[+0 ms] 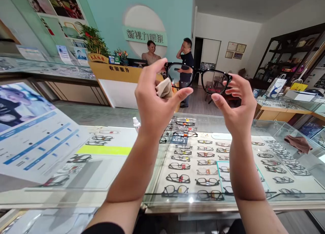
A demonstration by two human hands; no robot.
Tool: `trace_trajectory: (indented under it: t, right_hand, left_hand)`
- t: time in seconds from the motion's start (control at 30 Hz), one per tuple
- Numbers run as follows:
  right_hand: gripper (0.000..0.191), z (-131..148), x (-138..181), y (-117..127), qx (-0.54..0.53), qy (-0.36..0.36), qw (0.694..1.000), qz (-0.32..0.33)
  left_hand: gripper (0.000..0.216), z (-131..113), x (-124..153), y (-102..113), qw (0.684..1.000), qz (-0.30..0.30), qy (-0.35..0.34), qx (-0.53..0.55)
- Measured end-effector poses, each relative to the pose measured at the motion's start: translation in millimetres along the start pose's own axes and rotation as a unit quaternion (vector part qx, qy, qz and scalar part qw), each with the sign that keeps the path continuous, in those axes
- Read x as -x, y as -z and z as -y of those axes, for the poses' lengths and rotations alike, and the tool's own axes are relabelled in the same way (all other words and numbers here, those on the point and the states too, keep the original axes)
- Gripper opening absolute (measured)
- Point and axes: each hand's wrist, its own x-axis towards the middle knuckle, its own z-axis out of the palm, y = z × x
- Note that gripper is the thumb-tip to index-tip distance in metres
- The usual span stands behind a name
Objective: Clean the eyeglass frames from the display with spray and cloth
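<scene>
Black glasses (199, 71) in pinching fingers of left hand (155, 97) and right hand (241, 103); beige cloth (164, 88) in the left.

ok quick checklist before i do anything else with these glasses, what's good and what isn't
1. Left hand on one end of the black-framed eyeglasses: ok.
2. Right hand on the opposite end: ok.
3. Black-framed eyeglasses clear of the glass display counter: ok, raised above it.
4. Beige cloth secure: ok, bunched in the left hand.
5. Lenses free of smudges: cannot tell, too small to judge.
6. Brown cloth laid flat: not ok, it lies crumpled at the right.
</scene>
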Motion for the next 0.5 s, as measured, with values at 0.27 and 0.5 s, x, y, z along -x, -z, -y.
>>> trace_trajectory:
  t: [0.27,0.5]
  right_hand:
    - [0.05,3,6,21,0.018,-0.009,1.0,-0.001]
    - [0.049,10,6,41,0.045,-0.012,0.998,0.037]
  left_hand:
    - [0.061,-20,15,0,0.998,-0.036,0.029,-0.037]
    - [0.066,-28,19,0,0.998,-0.03,0.032,-0.04]
